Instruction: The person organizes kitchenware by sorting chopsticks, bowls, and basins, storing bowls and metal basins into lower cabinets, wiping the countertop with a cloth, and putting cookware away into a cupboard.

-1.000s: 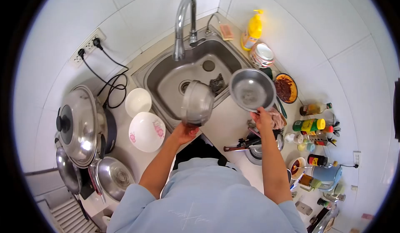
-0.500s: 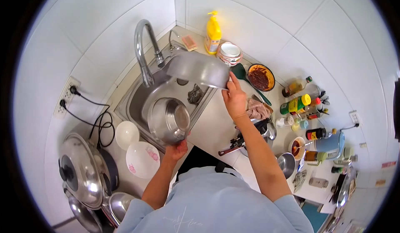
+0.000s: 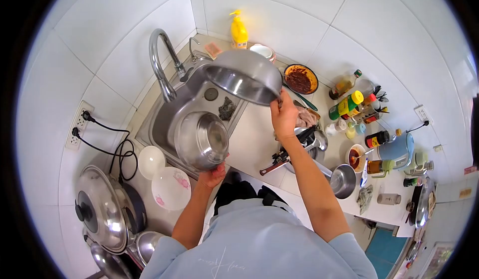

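Observation:
My left hand [image 3: 213, 175] is closed on the lower rim of a stainless steel bowl [image 3: 189, 139], tilted with its round base toward me, over the near side of the sink [image 3: 158, 117]. My right hand [image 3: 285, 118] grips the right rim of a wider stainless steel basin [image 3: 247, 62], tipped so part of its shiny inside shows. That basin hangs over the sink's right edge and the counter. In the sink lies a dark scouring pad [image 3: 227, 108], near the drain [image 3: 211, 94]. The fingers under both rims are partly hidden.
The faucet [image 3: 162, 64] arches over the sink's left side. Two white bowls [image 3: 171, 189] stand close to my left forearm, beside a lidded pot [image 3: 102, 211]. On the right are a sauce-stained pan [image 3: 301, 78], a saucepan [image 3: 343, 181] and several bottles [image 3: 346, 105].
The basin in my right hand has tilted, so more of its inside shows. The bowl in my left hand has shifted slightly. The whole view has also moved a little.

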`<state>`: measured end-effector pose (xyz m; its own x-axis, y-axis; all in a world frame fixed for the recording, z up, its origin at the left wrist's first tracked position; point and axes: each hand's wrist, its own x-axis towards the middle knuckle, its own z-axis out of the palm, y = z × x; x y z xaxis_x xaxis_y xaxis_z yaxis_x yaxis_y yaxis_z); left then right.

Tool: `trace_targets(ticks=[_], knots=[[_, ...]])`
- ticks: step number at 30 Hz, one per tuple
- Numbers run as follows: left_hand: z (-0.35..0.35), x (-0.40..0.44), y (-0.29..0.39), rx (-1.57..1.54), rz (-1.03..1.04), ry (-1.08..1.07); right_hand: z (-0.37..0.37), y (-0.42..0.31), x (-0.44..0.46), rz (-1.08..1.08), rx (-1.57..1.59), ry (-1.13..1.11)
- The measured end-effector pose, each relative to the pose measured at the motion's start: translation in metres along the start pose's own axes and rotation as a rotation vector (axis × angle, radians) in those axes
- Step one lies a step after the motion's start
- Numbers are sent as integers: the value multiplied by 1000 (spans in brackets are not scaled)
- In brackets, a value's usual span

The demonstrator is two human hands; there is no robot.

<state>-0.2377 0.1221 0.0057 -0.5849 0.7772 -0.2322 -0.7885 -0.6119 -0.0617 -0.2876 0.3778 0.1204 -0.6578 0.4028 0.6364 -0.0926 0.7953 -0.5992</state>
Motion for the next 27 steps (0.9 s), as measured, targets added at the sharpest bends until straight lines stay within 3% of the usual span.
trace_targets(ticks=[1, 3, 5, 7, 8, 9, 11, 13, 16, 27], knots=[[4, -1, -5, 51, 45, 41, -8, 3, -5, -3, 1, 7], [10, -4, -13, 114, 59, 24, -28, 8, -16, 524, 291, -181], [18, -5, -25, 180, 70, 11, -46, 12, -32, 617, 402, -121], [39, -7, -41, 239, 405, 458, -66, 21, -50, 794, 482, -164], [51, -15, -46, 504, 402, 461, -79, 19, -60, 798, 476, -143], [62, -20, -53, 511, 407, 465, -88, 23, -72, 800, 485, -143], [82, -29, -68, 1023, 501, 484, -101, 33, -97, 912, 547, -264], [102, -35, -92, 1069, 565, 528, -118, 31, -116, 924, 574, -302], [106, -43, -122, 1443, 736, 536, -129, 33, -145, 932, 679, -374], [83, -76, -153, 1477, 639, 654, -161, 13, -195, 977, 649, -474]])
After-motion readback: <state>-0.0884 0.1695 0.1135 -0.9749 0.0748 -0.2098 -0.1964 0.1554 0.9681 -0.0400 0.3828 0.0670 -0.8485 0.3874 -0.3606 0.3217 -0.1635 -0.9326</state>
